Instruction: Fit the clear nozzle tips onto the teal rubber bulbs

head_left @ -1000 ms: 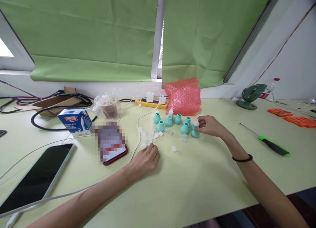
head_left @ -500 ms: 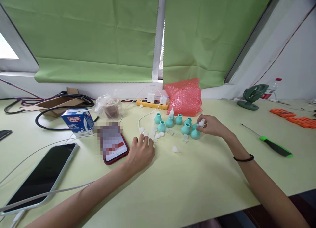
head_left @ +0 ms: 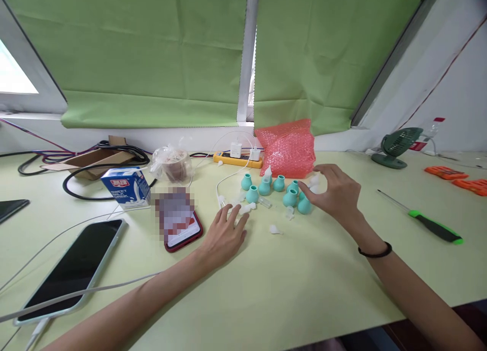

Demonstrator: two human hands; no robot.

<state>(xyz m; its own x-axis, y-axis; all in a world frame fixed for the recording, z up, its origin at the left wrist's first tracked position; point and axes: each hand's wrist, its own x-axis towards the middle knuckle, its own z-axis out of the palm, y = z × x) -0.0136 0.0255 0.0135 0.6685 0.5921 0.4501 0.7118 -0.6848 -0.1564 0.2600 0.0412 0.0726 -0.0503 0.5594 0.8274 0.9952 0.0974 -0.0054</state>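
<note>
Several small teal rubber bulbs (head_left: 291, 196) stand in a cluster on the pale green table (head_left: 289, 285); one of them carries a white tip (head_left: 267, 172). Small white and clear plastic tips (head_left: 245, 208) lie scattered to their left, and a single one (head_left: 274, 230) lies apart in front. My left hand (head_left: 227, 230) rests flat on the table with fingers stretched out, the fingertips touching the scattered tips. My right hand (head_left: 337, 194) hovers just right of the nearest teal bulb (head_left: 304, 205) with fingers spread, and a white tip (head_left: 314, 180) shows by its fingertips.
A red phone (head_left: 182, 232) lies left of my left hand, with a black phone (head_left: 72, 270) and white cable further left. A milk carton (head_left: 125, 187), bagged cup (head_left: 173, 163), power strip (head_left: 238, 160) and pink bubble wrap (head_left: 287, 148) stand behind. At right are a green-handled screwdriver (head_left: 433, 226) and a small fan (head_left: 397, 145).
My left hand slid forward and uncurled its fingers onto the white tips. My right hand came off the teal bulb it pinched and spread its fingers.
</note>
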